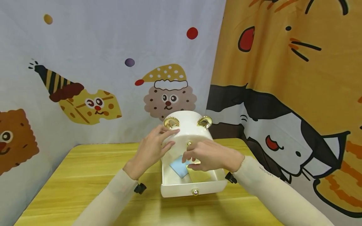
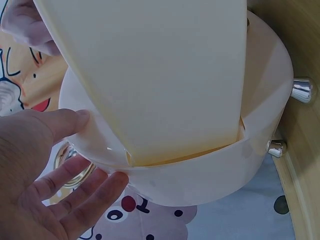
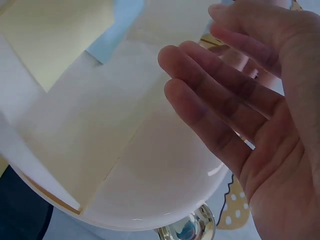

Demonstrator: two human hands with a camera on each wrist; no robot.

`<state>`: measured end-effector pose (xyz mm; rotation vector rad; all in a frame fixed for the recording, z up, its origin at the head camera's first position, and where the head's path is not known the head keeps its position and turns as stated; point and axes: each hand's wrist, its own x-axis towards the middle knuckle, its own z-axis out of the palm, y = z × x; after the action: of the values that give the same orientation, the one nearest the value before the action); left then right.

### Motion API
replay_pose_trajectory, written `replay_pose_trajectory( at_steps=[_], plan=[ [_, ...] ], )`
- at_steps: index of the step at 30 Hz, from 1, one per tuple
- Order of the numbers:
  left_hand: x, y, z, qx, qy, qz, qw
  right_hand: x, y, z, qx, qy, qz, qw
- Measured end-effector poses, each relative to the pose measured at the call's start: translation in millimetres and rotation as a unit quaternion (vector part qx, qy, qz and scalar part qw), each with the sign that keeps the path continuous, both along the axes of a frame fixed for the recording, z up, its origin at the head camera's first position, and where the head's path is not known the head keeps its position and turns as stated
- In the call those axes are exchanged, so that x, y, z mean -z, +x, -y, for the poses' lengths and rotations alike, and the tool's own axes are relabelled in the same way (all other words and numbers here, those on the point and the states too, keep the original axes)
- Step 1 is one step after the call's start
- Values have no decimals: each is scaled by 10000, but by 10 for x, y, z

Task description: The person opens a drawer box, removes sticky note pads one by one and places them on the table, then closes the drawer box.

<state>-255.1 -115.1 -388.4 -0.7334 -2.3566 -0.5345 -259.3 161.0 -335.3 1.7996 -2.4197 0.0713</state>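
A white rounded box (image 1: pixel 190 127) with two gold ears stands on the table, its lower drawer (image 1: pixel 178 191) pulled out toward me. A blue paper square (image 1: pixel 178 166) and a yellow paper square (image 1: pixel 199 175) lie inside the drawer. My left hand (image 1: pixel 152 146) is at the box's left side below one ear; in the left wrist view its spread fingertips (image 2: pixel 117 180) touch the white shell. Over the drawer hovers my right hand (image 1: pixel 210 153), fingers loosely bent. Nothing sits between those fingers in the right wrist view, where the yellow and blue squares show beyond them.
The wooden table (image 1: pixel 113 175) extends to both sides of the box. Behind it hangs a pale cartoon curtain (image 1: pixel 99 37), with an orange cat-print curtain (image 1: pixel 282 62) on the right. A gold knob (image 1: pixel 195 192) sticks out from the drawer front.
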Motion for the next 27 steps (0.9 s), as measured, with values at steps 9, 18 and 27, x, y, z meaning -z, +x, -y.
replay_pose_trajectory(
  at_steps=[9,18,27],
  plan=[
    [0,-19,6,5,28,30,10000,-26,-62,76,306,716,-81,9969],
    [-10,-4,5,-7,21,40,10000,-40,-23,220,871,1825,144,9792],
    [-1,3,0,-15,34,63,10000,-19,44,335,1168,2691,-304,9555]
  ],
)
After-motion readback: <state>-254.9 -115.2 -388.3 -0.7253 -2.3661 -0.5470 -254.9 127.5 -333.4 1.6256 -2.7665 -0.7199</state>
